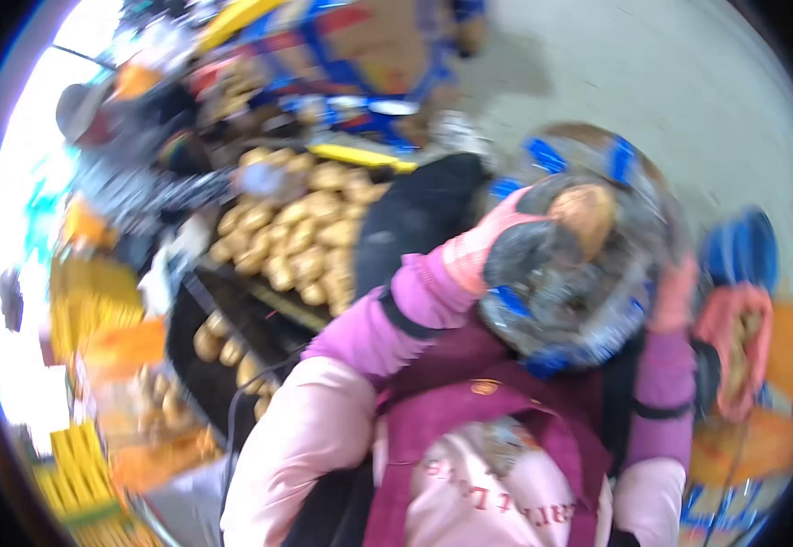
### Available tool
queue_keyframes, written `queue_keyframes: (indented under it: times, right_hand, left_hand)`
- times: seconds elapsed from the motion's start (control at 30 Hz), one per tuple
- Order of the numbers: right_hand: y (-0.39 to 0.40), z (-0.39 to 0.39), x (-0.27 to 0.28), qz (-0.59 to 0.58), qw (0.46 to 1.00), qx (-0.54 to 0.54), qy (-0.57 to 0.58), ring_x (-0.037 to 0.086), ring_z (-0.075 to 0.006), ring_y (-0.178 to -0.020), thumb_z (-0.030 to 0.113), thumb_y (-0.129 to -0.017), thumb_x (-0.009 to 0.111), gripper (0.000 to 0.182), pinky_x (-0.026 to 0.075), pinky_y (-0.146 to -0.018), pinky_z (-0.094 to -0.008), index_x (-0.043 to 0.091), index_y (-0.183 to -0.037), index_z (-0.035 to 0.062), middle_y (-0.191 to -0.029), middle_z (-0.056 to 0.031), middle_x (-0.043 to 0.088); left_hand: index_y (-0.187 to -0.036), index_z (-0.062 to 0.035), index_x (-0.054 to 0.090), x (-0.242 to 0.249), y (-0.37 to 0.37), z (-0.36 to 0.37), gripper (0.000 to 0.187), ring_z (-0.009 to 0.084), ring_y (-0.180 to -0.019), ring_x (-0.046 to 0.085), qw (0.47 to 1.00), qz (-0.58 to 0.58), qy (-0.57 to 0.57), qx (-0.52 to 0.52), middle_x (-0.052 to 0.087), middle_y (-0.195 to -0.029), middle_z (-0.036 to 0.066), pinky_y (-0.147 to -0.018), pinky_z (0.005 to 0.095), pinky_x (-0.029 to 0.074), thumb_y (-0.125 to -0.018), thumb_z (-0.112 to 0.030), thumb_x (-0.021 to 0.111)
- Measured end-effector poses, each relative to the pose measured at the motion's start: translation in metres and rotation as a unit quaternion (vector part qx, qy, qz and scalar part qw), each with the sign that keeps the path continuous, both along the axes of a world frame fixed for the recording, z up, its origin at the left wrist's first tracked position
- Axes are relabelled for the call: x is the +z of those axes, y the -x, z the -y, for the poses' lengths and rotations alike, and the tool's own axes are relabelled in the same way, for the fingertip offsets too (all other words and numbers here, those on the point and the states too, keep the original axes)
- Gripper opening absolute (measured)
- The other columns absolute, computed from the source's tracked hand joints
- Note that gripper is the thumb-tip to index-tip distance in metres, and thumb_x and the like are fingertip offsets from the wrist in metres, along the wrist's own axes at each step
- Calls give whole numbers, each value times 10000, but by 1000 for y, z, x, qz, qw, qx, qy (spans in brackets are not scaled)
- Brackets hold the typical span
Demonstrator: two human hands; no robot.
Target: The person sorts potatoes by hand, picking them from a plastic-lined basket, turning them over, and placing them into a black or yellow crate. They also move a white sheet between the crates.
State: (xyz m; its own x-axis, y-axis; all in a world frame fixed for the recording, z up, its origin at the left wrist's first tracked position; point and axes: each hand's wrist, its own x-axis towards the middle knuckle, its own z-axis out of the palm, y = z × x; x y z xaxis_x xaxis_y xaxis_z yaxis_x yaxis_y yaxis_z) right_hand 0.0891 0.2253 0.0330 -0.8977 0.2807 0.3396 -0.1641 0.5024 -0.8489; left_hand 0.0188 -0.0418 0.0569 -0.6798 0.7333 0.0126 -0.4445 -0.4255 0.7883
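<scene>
My left hand, in a pink and dark grey glove, is wrapped round a brown potato above a round container lined with clear plastic and blue tape. The container stands between my arms, close to my apron. At its right side is my right hand, in a similar glove; motion blur hides its fingers. Inside the container the contents are too blurred to make out. Many potatoes lie in a heap to the left.
Another person reaches toward the heap from the upper left. A dark bin holds more potatoes at the left, near yellow crates. A large taped box stands at the top. A blue bucket and a pink bag are at the right.
</scene>
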Motion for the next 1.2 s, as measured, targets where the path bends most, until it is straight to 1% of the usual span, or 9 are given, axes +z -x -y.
queue_keyframes:
  times: [0.07,0.33,0.47,0.53,0.77,1.0,1.07,1.1,1.2]
  right_hand:
    - [-5,-2,7,89,968,62,225,558,-205,-1125,106,-896,584,427,434,-970,-326,520,-1299,-21,-1264,-138,584]
    - [-13,-2,-51,146,980,131,-21,588,-203,-1078,25,-902,549,342,433,-969,-305,563,-1234,-58,-1203,-137,613]
    - [-3,-10,-65,154,976,141,-60,586,-191,-1073,-1,-886,540,340,433,-971,-310,573,-1220,-56,-1207,-128,612]
    - [-2,-8,-69,162,975,120,-91,584,-183,-1073,-10,-872,541,351,438,-969,-316,573,-1220,-48,-1187,-111,623]
    - [-9,22,-104,112,941,54,-314,590,-384,-843,286,-854,641,329,474,-775,-472,596,-995,-9,-871,-204,605]
    - [-17,50,-135,279,906,77,-309,647,-330,-971,335,-815,655,297,508,-843,-394,680,-973,85,-994,-189,682]
    - [-12,57,-121,381,868,106,-300,635,-327,-1015,374,-812,644,340,507,-865,-395,675,-1019,107,-1060,-182,667]
    - [-8,64,-117,473,823,138,-284,623,-324,-1060,413,-809,632,385,506,-887,-395,671,-1066,130,-1126,-174,652]
    - [-5,92,-136,502,769,161,-362,614,-302,-1095,412,-848,561,421,510,-885,-401,641,-1136,116,-1164,-148,646]
  left_hand:
    - [-1268,-7,498,10,3,53,551,234,-1036,603,990,-66,2,127,575,-1201,130,-852,330,523,-739,-67,643]
    - [-1149,-21,506,104,-98,443,382,199,-860,556,953,-27,-149,262,568,-994,131,-762,318,519,-856,-255,577]
    - [-813,-80,592,230,-226,604,173,226,-817,606,570,-251,-102,776,625,-821,52,-998,537,440,-880,-238,606]
    - [-892,-65,556,263,-262,644,207,242,-866,582,419,-281,-34,863,594,-896,71,-984,452,456,-890,-268,598]
    - [-1432,38,279,167,-97,482,476,300,-1296,441,942,-162,37,291,392,-1432,234,-1077,390,383,-1031,-218,297]
    - [-1286,81,469,109,6,64,377,266,-1072,604,946,-261,61,183,519,-1290,186,-919,353,511,-948,-79,423]
    - [-1197,73,550,99,16,2,322,235,-1096,596,775,-581,178,172,613,-1176,174,-971,341,447,-912,-73,521]
    - [-1202,62,561,90,10,-30,335,196,-1068,603,974,-203,30,92,659,-1094,147,-953,299,448,-880,-31,553]
    - [-1156,43,609,72,4,-51,307,114,-941,607,976,-182,108,43,685,-1037,77,-843,223,460,-886,-102,616]
